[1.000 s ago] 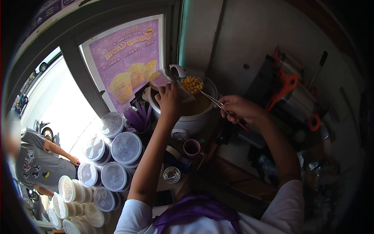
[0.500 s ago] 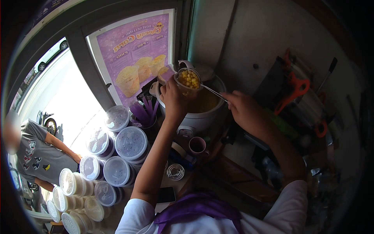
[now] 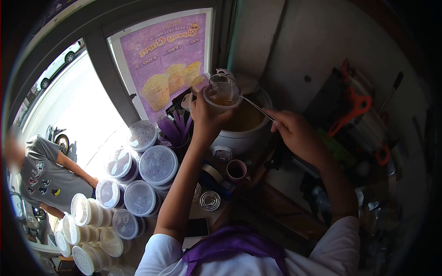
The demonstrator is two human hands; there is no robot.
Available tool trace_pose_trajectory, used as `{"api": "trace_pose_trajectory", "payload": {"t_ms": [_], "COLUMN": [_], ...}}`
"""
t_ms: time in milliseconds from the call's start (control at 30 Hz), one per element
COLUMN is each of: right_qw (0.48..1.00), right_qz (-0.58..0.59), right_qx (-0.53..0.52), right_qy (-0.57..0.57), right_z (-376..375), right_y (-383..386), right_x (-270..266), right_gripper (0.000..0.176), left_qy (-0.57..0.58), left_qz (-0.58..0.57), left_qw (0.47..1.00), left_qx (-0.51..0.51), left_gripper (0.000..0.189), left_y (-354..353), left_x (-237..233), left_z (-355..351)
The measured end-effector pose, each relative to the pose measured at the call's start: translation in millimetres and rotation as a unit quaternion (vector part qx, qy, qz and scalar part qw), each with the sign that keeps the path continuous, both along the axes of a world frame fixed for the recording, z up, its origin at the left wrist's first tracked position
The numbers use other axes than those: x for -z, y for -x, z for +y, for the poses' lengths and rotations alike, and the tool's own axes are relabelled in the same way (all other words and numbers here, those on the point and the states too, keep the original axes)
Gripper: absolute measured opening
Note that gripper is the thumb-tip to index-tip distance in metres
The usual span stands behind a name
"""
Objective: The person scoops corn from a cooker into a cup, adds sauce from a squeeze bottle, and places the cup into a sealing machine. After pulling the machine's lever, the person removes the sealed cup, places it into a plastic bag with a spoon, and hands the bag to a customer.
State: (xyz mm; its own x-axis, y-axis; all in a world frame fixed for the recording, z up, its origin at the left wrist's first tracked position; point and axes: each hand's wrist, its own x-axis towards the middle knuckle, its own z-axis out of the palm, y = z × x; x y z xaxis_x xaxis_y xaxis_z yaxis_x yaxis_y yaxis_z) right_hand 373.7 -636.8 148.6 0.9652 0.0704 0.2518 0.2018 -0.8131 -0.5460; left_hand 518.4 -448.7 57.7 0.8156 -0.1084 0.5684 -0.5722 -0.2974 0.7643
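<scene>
My left hand (image 3: 208, 118) is wrapped round a clear plastic cup (image 3: 234, 106), held above the near left rim of a white electric cooker (image 3: 239, 139). Yellow corn (image 3: 220, 98) shows inside the cup. My right hand (image 3: 293, 131) grips the thin metal handle of a wire strainer (image 3: 224, 83). The strainer's bowl is tipped over the cup's mouth, and its mesh looks mostly bare. Yellowish liquid (image 3: 248, 117) lies in the cooker, partly hidden by my left hand and the cup.
Stacked lidded tubs (image 3: 158, 164) fill the left side beside purple utensils (image 3: 174, 129). Near my left forearm are a mug (image 3: 236, 169), a can (image 3: 210, 200) and a phone (image 3: 197, 227). A person (image 3: 57, 175) stands outside the window. Orange-handled tools (image 3: 352, 110) are at right.
The strainer, full of corn before, has been tipped over, and the corn has gone into the cup. Both hands stay close to where they were.
</scene>
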Motion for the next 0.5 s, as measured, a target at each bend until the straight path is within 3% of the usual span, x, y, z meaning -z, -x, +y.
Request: {"api": "trace_pose_trajectory", "payload": {"t_ms": [67,167,267,367,500], "right_qw": [0.988,0.947,0.936,0.969,0.980], "right_qz": [0.101,0.184,0.180,0.167,0.027], "right_qx": [0.051,0.055,0.059,0.126,0.120], "right_qy": [-0.105,-0.257,-0.296,-0.130,0.159], "right_z": [1.7,-11.5,-34.2,-48.5,-58.3], "right_y": [2.5,6.4,16.8,26.2,14.9], "right_x": [-9.3,-17.0,-16.6,-19.8,7.6], "right_gripper": [0.037,0.034,0.031,0.029,0.025], "left_qy": [-0.016,0.075,0.096,0.087,0.110], "left_qz": [0.006,0.005,0.009,0.006,0.041], "left_qw": [1.000,0.995,0.988,0.988,0.982], "left_qx": [0.015,0.067,0.122,0.127,0.145], "left_gripper": [0.094,0.091,0.093,0.096,0.097], "left_y": [1.3,2.1,0.9,18.4,44.5], "left_x": [-0.4,10.4,22.1,20.2,27.3], "left_z": [5.5,11.9,28.3,41.7,54.5]}}
